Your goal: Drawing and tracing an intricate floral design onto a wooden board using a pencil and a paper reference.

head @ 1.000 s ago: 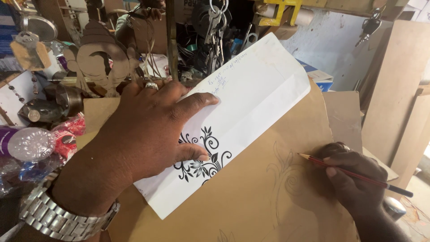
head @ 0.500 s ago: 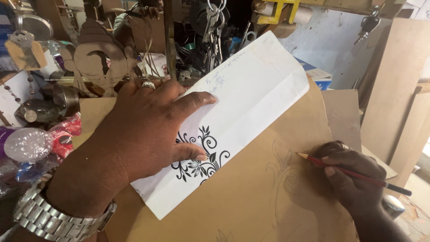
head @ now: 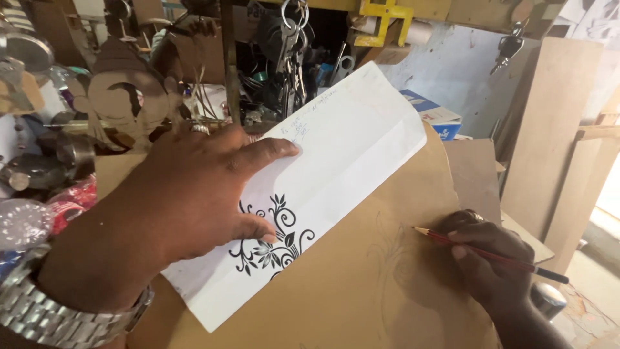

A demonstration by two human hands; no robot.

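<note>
My left hand, with a metal watch at the wrist, presses flat on a folded white paper that lies on a brown board. A black floral scroll design is printed on the paper beside my thumb. To the right, my right hand grips a red pencil with its tip pointing left, just above faint pencil lines drawn on the board.
A cluttered shelf with hanging keys, tools and wooden cut-out shapes stands behind the board. Plain wooden boards lean at the right. A shiny round object and red packaging lie at the left.
The view has shifted slightly. My left hand stays pressed on the paper and my right hand keeps the pencil near the same spot on the board.
</note>
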